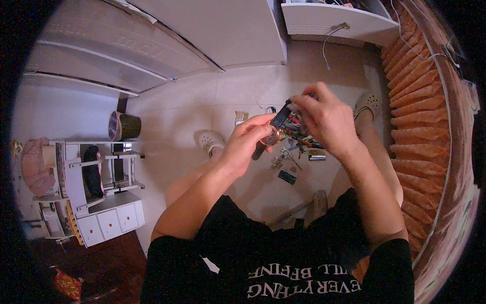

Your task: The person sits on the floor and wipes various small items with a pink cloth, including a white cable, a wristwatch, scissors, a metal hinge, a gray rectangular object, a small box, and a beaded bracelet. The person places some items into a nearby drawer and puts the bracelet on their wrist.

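A wristwatch (272, 136) with a round dial and a dark strap is held up over the floor between my knees. My left hand (244, 143) is closed around its case, thumb along the dial's edge. One strap half (280, 118) points up and to the right; the other hangs below my left fingers. At the upper strap's tip, my right hand (326, 119) has its fingers closed in a pinch, slightly blurred. Beneath the hands lies a pile of small loose items (298, 137). Nearer to me are a silver cylinder (317, 155) and a small dark green card-like piece (287, 176).
An open white drawer (339, 23) juts out at the far right, a thin cable hanging from its knob. An orange pleated curtain (420, 137) runs along the right. White shelving with small drawers (109, 223) and a round basket (130, 126) stand left.
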`<action>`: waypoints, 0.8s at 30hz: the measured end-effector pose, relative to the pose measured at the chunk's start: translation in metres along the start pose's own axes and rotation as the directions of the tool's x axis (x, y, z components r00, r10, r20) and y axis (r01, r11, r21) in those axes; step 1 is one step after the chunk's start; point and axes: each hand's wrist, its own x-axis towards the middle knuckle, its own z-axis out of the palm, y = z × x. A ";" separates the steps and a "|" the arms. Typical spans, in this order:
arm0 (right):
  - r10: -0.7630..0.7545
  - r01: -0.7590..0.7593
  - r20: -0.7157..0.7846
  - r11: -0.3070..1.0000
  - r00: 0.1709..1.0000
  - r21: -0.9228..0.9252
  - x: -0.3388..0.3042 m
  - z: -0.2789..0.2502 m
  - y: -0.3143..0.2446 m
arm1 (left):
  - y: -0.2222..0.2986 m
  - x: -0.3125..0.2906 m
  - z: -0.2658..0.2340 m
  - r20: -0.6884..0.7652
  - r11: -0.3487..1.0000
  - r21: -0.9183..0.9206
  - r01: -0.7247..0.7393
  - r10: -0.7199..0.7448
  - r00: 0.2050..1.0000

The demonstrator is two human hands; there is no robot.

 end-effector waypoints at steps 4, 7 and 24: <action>0.148 -0.148 -0.100 0.989 0.984 0.004 0.004 -0.010 0.012 | 0.006 0.000 0.000 0.017 1.000 0.021 0.004 -0.004 1.000; 0.164 -0.144 -0.162 0.981 0.973 0.128 0.005 -0.013 0.006 | 0.003 0.000 0.002 -0.003 0.999 0.044 0.002 -0.002 1.000; 0.121 0.038 0.526 0.959 0.842 -0.281 -0.028 0.009 0.022 | -0.019 0.018 -0.011 0.025 0.995 -0.090 0.041 -0.039 0.999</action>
